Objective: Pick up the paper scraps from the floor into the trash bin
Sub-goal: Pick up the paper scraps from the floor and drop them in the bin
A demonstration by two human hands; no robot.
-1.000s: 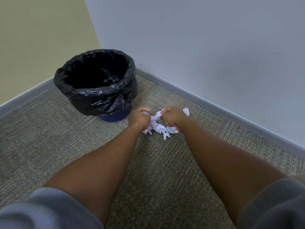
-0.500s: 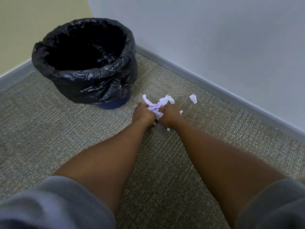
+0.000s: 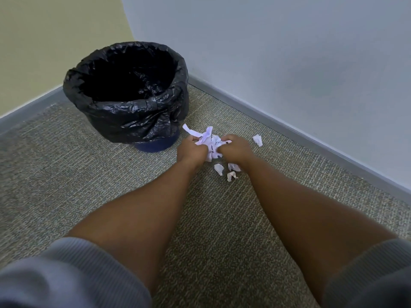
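Observation:
A bunch of white paper scraps (image 3: 210, 142) is pressed between my left hand (image 3: 191, 152) and my right hand (image 3: 234, 150), just above the carpet. Both hands are closed around the bunch, and strips stick out above the fingers. Three small scraps (image 3: 226, 171) lie loose on the carpet just below my hands. One more scrap (image 3: 257, 140) lies to the right. The trash bin (image 3: 124, 121), dark blue with a black bag folded over its rim, stands to the upper left of my hands with its mouth facing up.
The bin sits in a room corner where a yellowish wall (image 3: 44, 41) meets a pale grey wall (image 3: 289, 52). A grey baseboard (image 3: 289, 130) runs along both walls. Grey-green carpet (image 3: 66, 174) covers the floor.
My hands closed in on the scraps, gathered them into one bunch and raised it slightly. A few small scraps now lie loose on the carpet below my hands.

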